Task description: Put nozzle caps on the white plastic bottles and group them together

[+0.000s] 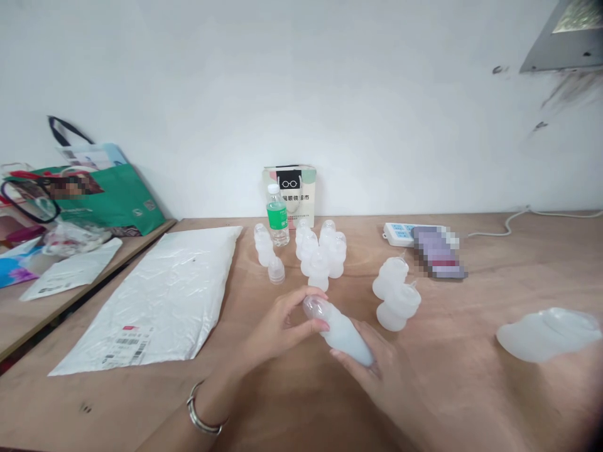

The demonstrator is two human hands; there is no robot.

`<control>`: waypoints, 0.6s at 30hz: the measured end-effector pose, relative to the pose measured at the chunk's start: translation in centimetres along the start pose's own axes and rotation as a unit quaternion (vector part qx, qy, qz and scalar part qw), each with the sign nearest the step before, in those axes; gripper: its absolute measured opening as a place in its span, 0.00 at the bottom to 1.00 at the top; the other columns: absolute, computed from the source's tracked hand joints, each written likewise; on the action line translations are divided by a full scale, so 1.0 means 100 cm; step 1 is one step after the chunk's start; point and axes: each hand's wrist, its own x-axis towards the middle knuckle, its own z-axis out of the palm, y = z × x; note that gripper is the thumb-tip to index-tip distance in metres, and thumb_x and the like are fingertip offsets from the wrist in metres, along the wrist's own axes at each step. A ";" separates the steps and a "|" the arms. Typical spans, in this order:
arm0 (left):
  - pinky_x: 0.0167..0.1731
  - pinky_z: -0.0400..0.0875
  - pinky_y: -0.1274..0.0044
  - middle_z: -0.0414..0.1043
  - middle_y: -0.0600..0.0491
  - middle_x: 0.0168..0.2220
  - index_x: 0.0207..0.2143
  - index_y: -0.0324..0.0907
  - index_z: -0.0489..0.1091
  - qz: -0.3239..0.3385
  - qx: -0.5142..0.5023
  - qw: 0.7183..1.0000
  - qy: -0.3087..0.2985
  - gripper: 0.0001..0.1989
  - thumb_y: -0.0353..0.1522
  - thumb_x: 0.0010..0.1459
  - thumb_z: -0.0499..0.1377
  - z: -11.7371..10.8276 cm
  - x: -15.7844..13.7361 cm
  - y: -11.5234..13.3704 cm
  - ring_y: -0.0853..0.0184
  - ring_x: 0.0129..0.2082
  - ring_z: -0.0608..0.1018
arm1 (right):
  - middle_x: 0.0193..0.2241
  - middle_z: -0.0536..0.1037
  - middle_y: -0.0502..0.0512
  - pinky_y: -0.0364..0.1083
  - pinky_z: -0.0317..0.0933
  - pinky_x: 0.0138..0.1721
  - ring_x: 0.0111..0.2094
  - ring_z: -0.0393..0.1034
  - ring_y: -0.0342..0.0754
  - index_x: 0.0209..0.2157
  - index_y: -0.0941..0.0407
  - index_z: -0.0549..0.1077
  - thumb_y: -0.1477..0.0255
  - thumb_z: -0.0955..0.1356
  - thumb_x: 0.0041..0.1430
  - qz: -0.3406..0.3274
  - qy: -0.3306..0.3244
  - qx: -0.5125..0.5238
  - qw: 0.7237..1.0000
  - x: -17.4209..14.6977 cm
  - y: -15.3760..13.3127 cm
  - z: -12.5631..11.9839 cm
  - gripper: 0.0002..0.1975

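Observation:
Between my two hands is a small translucent white plastic bottle [347, 339], tilted with its clear domed cap [315, 307] toward the upper left. The thumb and fingers of my left hand [294, 323] close round that cap. Lower down, my right hand [377, 361] wraps the bottle's body. Beyond my hands stand several similar capped bottles [319, 267] in a cluster. Left of them is one more capped bottle [264, 245], with a loose clear cap [276, 270] in front of it. To the right, two bottles without domed caps [398, 306] stand close together.
A white mailing bag [164, 289] lies left, near a green bag [122, 201]. At the back stand a green-labelled water bottle [277, 216] and a paper bag [306, 188]. A power strip [398, 233], a phone [438, 251] and a large translucent container [541, 336] are on the right.

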 end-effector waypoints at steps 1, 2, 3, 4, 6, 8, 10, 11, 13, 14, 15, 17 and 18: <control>0.41 0.66 0.74 0.71 0.53 0.42 0.45 0.46 0.67 -0.006 0.004 1.000 0.005 0.15 0.37 0.55 0.60 0.000 -0.001 -0.001 0.65 0.41 0.72 | 0.37 0.77 0.51 0.45 0.68 0.34 0.35 0.73 0.48 0.45 0.52 0.68 0.61 0.65 0.57 0.005 0.001 0.011 1.000 0.001 -0.001 0.002 0.16; 0.43 0.66 0.73 0.71 0.52 0.43 0.46 0.46 0.67 -0.011 0.008 1.000 0.011 0.16 0.38 0.55 0.59 -0.001 -0.002 -0.002 0.64 0.42 0.72 | 0.38 0.77 0.51 0.45 0.68 0.35 0.36 0.73 0.48 0.45 0.52 0.68 0.62 0.65 0.57 0.009 0.003 0.019 1.000 0.001 -0.002 0.004 0.16; 0.45 0.66 0.71 0.71 0.51 0.46 0.48 0.47 0.66 -0.012 0.013 1.000 0.018 0.17 0.39 0.55 0.59 -0.002 -0.003 -0.002 0.62 0.44 0.72 | 0.38 0.77 0.51 0.45 0.68 0.36 0.37 0.73 0.48 0.45 0.52 0.68 0.62 0.65 0.56 0.013 0.008 0.024 1.000 0.002 -0.003 0.005 0.16; 0.47 0.66 0.69 0.70 0.51 0.48 0.50 0.48 0.66 -0.010 0.016 1.000 0.021 0.19 0.39 0.55 0.58 -0.003 -0.004 -0.001 0.61 0.47 0.71 | 0.38 0.77 0.51 0.45 0.68 0.36 0.37 0.73 0.48 0.45 0.52 0.68 0.62 0.66 0.56 0.016 0.012 0.025 0.999 0.003 -0.003 0.006 0.16; 0.52 0.63 0.66 0.66 0.50 0.55 0.54 0.50 0.62 0.003 0.023 1.000 0.011 0.24 0.39 0.55 0.59 -0.004 -0.006 0.002 0.58 0.53 0.68 | 0.38 0.77 0.51 0.46 0.68 0.37 0.37 0.73 0.49 0.44 0.52 0.68 0.62 0.66 0.55 0.027 0.015 0.023 0.999 0.004 -0.003 0.007 0.16; 0.52 0.63 0.65 0.62 0.51 0.58 0.57 0.53 0.58 0.014 0.037 0.999 -0.003 0.27 0.39 0.55 0.59 -0.004 -0.008 0.007 0.57 0.56 0.65 | 0.38 0.77 0.52 0.47 0.69 0.36 0.37 0.73 0.50 0.45 0.52 0.67 0.62 0.67 0.54 0.046 0.009 0.025 0.999 0.004 0.001 0.006 0.17; 0.50 0.66 0.67 0.61 0.52 0.59 0.58 0.54 0.57 0.014 0.064 0.998 -0.010 0.27 0.40 0.56 0.58 -0.004 -0.007 0.014 0.58 0.57 0.65 | 0.41 0.76 0.55 0.48 0.69 0.37 0.39 0.72 0.51 0.49 0.52 0.64 0.61 0.68 0.53 0.056 0.029 0.035 0.997 0.000 0.007 0.006 0.22; 0.48 0.68 0.68 0.62 0.52 0.58 0.57 0.54 0.57 0.018 0.080 0.997 -0.005 0.26 0.40 0.56 0.58 -0.004 -0.005 0.018 0.58 0.56 0.66 | 0.44 0.74 0.56 0.50 0.69 0.39 0.42 0.71 0.52 0.51 0.52 0.61 0.62 0.68 0.52 0.051 0.057 0.042 0.996 -0.003 0.011 0.007 0.25; 0.46 0.69 0.69 0.63 0.51 0.56 0.56 0.51 0.56 0.047 0.115 0.992 0.012 0.25 0.40 0.57 0.57 -0.003 0.003 0.025 0.60 0.52 0.69 | 0.51 0.68 0.60 0.54 0.66 0.45 0.47 0.68 0.53 0.55 0.53 0.57 0.64 0.69 0.52 0.027 0.145 0.053 0.988 -0.013 0.020 0.009 0.30; 0.46 0.69 0.68 0.65 0.50 0.54 0.56 0.49 0.56 0.071 0.139 0.987 0.027 0.25 0.39 0.57 0.57 -0.003 0.009 0.028 0.60 0.50 0.70 | 0.52 0.66 0.61 0.56 0.63 0.48 0.49 0.66 0.54 0.55 0.53 0.57 0.65 0.68 0.52 0.010 0.195 0.057 0.979 -0.019 0.023 0.010 0.30; 0.47 0.69 0.67 0.66 0.49 0.51 0.54 0.47 0.56 0.097 0.169 0.980 0.041 0.23 0.38 0.57 0.56 -0.002 0.017 0.031 0.61 0.49 0.71 | 0.53 0.65 0.62 0.57 0.61 0.49 0.50 0.65 0.54 0.54 0.54 0.58 0.66 0.68 0.53 -0.008 0.241 0.063 0.969 -0.025 0.026 0.010 0.28; 0.47 0.68 0.65 0.66 0.48 0.48 0.52 0.45 0.56 0.142 0.241 0.959 0.055 0.20 0.36 0.58 0.56 0.000 0.034 0.034 0.60 0.48 0.71 | 0.50 0.65 0.63 0.59 0.59 0.49 0.50 0.64 0.56 0.51 0.55 0.62 0.68 0.67 0.53 -0.035 0.324 0.078 0.942 -0.033 0.031 0.006 0.23; 0.45 0.69 0.65 0.65 0.47 0.48 0.51 0.44 0.56 0.154 0.278 0.947 0.053 0.18 0.35 0.59 0.55 0.002 0.044 0.036 0.59 0.47 0.71 | 0.49 0.66 0.64 0.59 0.60 0.48 0.50 0.63 0.56 0.49 0.56 0.63 0.68 0.68 0.52 -0.041 0.358 0.080 0.929 -0.035 0.033 0.003 0.23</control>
